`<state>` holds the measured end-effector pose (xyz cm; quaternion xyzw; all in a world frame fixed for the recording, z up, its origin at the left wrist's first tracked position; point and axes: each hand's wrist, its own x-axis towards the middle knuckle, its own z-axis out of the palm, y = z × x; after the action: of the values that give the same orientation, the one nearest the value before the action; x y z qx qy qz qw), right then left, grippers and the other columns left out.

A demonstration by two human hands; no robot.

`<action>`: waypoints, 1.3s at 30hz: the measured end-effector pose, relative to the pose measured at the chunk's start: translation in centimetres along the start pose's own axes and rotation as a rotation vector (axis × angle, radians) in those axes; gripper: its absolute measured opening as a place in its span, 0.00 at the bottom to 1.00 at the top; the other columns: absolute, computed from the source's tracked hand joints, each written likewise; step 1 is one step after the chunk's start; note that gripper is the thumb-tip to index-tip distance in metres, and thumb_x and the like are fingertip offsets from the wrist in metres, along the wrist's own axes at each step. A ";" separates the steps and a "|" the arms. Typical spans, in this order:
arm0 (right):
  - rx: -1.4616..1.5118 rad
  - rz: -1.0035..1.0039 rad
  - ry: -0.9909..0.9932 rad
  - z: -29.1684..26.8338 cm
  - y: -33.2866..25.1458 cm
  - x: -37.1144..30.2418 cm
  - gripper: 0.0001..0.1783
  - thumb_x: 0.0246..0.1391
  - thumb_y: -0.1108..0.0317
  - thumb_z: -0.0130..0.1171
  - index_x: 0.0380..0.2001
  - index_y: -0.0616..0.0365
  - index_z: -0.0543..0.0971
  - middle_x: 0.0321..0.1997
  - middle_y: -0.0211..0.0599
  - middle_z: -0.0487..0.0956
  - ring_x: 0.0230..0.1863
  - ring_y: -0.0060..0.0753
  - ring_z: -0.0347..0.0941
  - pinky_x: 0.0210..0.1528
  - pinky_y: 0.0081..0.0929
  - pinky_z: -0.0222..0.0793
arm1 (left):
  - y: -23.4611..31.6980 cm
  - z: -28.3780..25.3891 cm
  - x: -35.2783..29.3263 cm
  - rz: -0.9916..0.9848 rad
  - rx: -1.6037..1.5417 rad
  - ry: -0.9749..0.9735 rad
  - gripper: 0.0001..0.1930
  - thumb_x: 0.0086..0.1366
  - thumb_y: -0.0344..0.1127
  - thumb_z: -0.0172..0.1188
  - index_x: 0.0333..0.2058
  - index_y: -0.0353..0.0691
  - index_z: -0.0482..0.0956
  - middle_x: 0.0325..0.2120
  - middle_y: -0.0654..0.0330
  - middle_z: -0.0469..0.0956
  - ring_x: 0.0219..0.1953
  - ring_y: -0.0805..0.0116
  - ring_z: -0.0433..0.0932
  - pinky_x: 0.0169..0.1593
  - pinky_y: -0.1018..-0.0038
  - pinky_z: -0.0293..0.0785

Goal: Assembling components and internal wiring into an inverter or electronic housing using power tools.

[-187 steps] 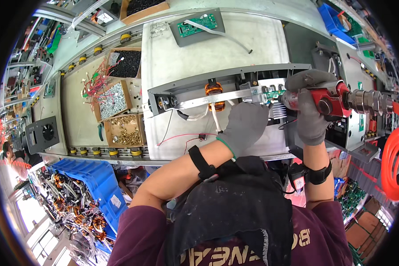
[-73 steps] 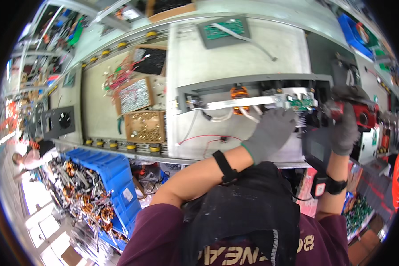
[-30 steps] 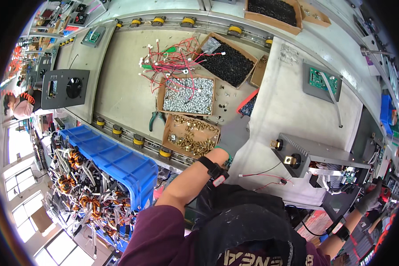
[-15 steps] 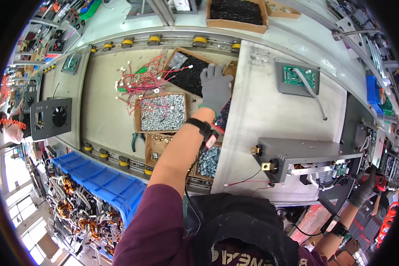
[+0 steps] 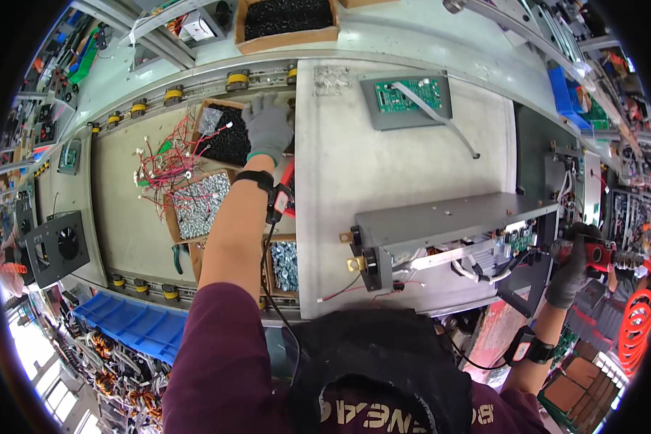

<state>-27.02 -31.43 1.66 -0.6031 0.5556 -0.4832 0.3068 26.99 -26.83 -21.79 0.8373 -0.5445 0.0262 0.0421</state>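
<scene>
My left hand (image 5: 269, 129), in a grey glove, is over the right side of a cardboard box of small black screws (image 5: 226, 141). Its fingers point away from me and are slightly apart, with nothing visible in them. At the far right my gloved right hand (image 5: 568, 277) is wrapped round a red power screwdriver (image 5: 599, 254), to which a coiled orange-red hose (image 5: 635, 322) runs. Between the hands lies a grey metal chassis (image 5: 448, 217), its near side exposing wires and circuit boards. Below the black screws sits a box of silver screws (image 5: 197, 207).
Red wire leads (image 5: 168, 168) lie left of the boxes, pliers (image 5: 177, 259) below. Bluish metal fasteners (image 5: 284, 265) fill another box near me. A green circuit board (image 5: 409, 96) with a grey ribbon cable rests on a plate behind the chassis. A blue bin (image 5: 134, 322) stands at lower left.
The whole view has swung right, so the bench things sit further left. My left hand remains over the black-screw box's right side; my right hand still grips the screwdriver.
</scene>
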 end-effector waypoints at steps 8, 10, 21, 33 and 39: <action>0.392 -0.165 -0.075 2.8 -8.4 -4.5 0.19 0.51 0.64 0.55 0.46 0.57 0.70 0.36 0.38 0.72 0.38 0.35 0.69 0.50 0.33 0.65 | 4.3 -14.1 -13.7 -0.385 -1.448 0.025 0.05 0.58 0.29 0.55 0.32 0.34 0.71 0.24 0.62 0.74 0.27 0.77 0.71 0.34 0.80 0.67; 0.510 -0.182 -0.185 4.6 -10.1 -6.1 0.20 0.50 0.61 0.57 0.45 0.54 0.70 0.33 0.35 0.69 0.35 0.33 0.67 0.45 0.32 0.67 | 7.2 -17.5 -19.2 -0.471 -1.519 -0.129 0.06 0.59 0.30 0.56 0.33 0.34 0.72 0.26 0.60 0.76 0.31 0.76 0.74 0.38 0.79 0.69; 0.763 -0.140 -0.586 9.2 -15.5 -13.7 0.22 0.45 0.51 0.60 0.42 0.44 0.69 0.25 0.27 0.63 0.27 0.30 0.60 0.24 0.26 0.60 | 14.3 -23.4 -28.4 -0.053 -1.265 -0.124 0.14 0.63 0.41 0.58 0.35 0.33 0.73 0.28 0.57 0.78 0.31 0.69 0.78 0.37 0.75 0.73; 0.677 -0.040 -0.586 7.6 -15.3 -15.7 0.24 0.41 0.50 0.66 0.35 0.44 0.65 0.29 0.30 0.65 0.33 0.35 0.64 0.33 0.31 0.66 | 16.3 -23.5 -29.5 0.061 -1.136 0.041 0.07 0.57 0.30 0.60 0.32 0.39 0.72 0.24 0.57 0.75 0.28 0.56 0.74 0.32 0.66 0.69; 0.721 -0.191 -0.695 6.9 -14.1 -14.5 0.25 0.41 0.50 0.66 0.36 0.46 0.65 0.30 0.30 0.65 0.34 0.36 0.64 0.33 0.33 0.67 | 17.2 -23.7 -29.3 0.049 -1.159 -0.001 0.07 0.57 0.30 0.60 0.33 0.37 0.73 0.25 0.57 0.76 0.28 0.59 0.76 0.33 0.70 0.71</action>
<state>-14.19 -15.79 8.57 -0.6322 0.1612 -0.4408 0.6165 -0.54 -4.74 -0.15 0.6647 -0.4892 -0.2756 0.4929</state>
